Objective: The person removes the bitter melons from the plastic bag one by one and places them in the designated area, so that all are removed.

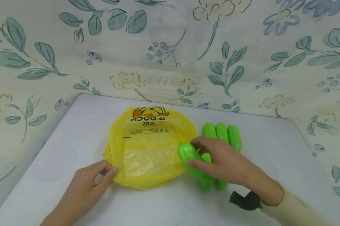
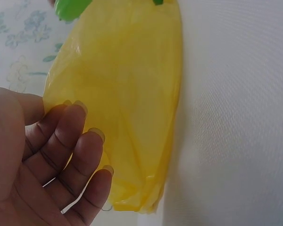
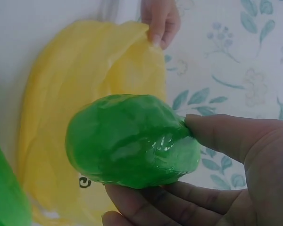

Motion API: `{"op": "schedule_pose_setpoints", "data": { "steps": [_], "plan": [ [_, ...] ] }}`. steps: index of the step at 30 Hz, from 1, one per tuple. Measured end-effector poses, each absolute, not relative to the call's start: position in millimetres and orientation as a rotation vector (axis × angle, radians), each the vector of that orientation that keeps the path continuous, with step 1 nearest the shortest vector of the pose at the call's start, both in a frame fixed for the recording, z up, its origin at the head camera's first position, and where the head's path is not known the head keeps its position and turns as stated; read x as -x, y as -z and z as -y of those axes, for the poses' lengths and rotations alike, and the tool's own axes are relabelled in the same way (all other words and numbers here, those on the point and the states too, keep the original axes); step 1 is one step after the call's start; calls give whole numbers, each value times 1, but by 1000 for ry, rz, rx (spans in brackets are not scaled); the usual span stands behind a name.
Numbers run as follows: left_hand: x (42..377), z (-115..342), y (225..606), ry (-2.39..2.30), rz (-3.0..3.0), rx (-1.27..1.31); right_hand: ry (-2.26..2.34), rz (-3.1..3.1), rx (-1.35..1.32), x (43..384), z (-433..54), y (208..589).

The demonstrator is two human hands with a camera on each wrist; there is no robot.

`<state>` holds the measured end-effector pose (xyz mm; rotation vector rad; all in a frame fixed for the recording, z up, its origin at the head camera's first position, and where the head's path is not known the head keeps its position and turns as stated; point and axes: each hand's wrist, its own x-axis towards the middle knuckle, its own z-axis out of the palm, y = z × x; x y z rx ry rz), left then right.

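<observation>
A thin yellow plastic bag [image 1: 150, 163] with a duck print lies on the table, its mouth facing me. My left hand [image 1: 88, 185] pinches the bag's near left rim between thumb and fingers; in the left wrist view the yellow film [image 2: 127, 94] stretches out beyond the fingers. My right hand [image 1: 226, 160] grips a glossy green cucumber-shaped toy [image 1: 188, 153] at the bag's right rim, overlapping the bag in the head view. The right wrist view shows this green toy [image 3: 132, 141] between thumb and fingertips.
Several more green cucumber-shaped toys [image 1: 221, 131] lie in rows to the right of the bag, partly hidden by my right hand. The white table [image 1: 62, 131] ends at a floral-patterned cloth [image 1: 170, 78] behind it. A black device [image 1: 245, 201] sits at my right wrist.
</observation>
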<state>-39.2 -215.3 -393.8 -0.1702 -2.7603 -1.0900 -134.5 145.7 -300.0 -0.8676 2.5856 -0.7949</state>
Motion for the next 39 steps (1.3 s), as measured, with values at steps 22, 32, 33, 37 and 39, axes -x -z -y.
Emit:
{"op": "schedule_pose_setpoints", "data": {
  "steps": [22, 32, 33, 37, 39],
  "plan": [
    [41, 213, 394, 1064, 2781, 142, 896, -2691, 675, 113, -204, 314],
    [41, 212, 396, 1065, 2742, 174, 893, -2726, 556, 108, -223, 324],
    [41, 212, 396, 1064, 2741, 175, 895, -2730, 543, 108, -225, 325],
    [42, 211, 396, 1061, 2757, 159, 899, -2763, 494, 105, -234, 330],
    [42, 211, 396, 1059, 2767, 144, 903, -2771, 470, 104, -238, 332]
  ]
}}
